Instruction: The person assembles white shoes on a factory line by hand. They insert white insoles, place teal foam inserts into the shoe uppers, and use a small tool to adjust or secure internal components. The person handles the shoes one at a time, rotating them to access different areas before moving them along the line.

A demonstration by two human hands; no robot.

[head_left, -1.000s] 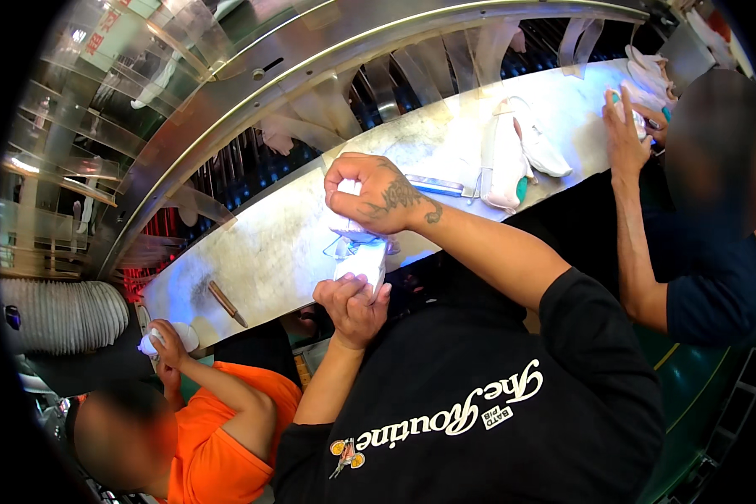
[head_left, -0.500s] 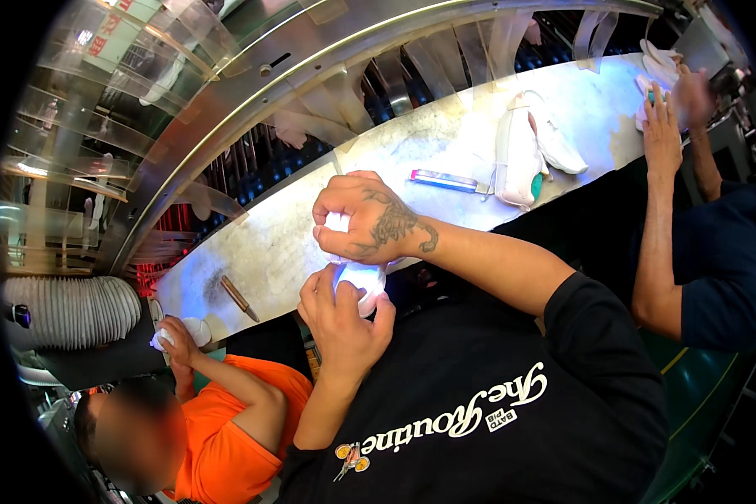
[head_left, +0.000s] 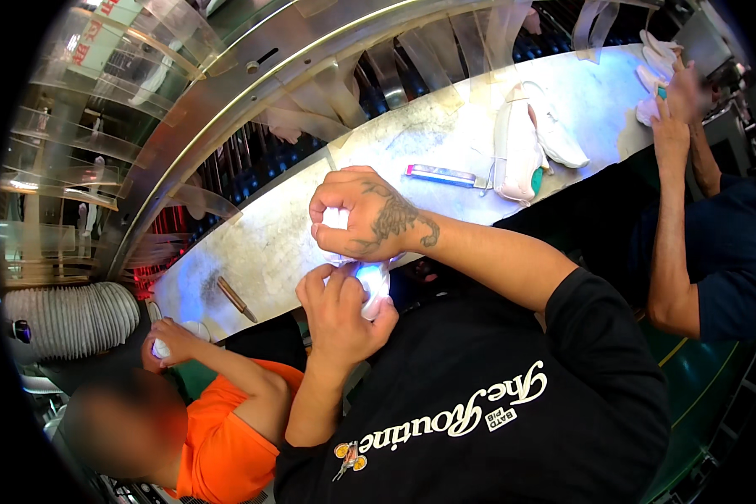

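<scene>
Both of my hands grip a white shoe (head_left: 376, 294), lit bluish and mostly hidden by my fingers. My right hand (head_left: 363, 212), tattooed on its back, is curled round the far end, where a bit of white shows inside the fist. Just below it, my left hand (head_left: 338, 307) is closed on the near part, thumb on the right side. The shoe is held above the near edge of the pale work table (head_left: 277, 244). Beyond my right hand lies a slim blue-and-white tool (head_left: 441, 175) with a pink end, beside a pair of white shoes (head_left: 517, 151).
A brown-handled tool (head_left: 237, 299) lies on the table's left part. A person in orange (head_left: 235, 420) handles a white piece at left; another in dark blue (head_left: 722, 260) works at right. Behind the table stands a metal machine with clear strip curtains (head_left: 386, 80). A ribbed duct (head_left: 71, 319) is at left.
My hands stay on the shoe; it has turned slightly and my left fingers have shifted a little. The person at left has brought both hands together; the one at right has moved a hand.
</scene>
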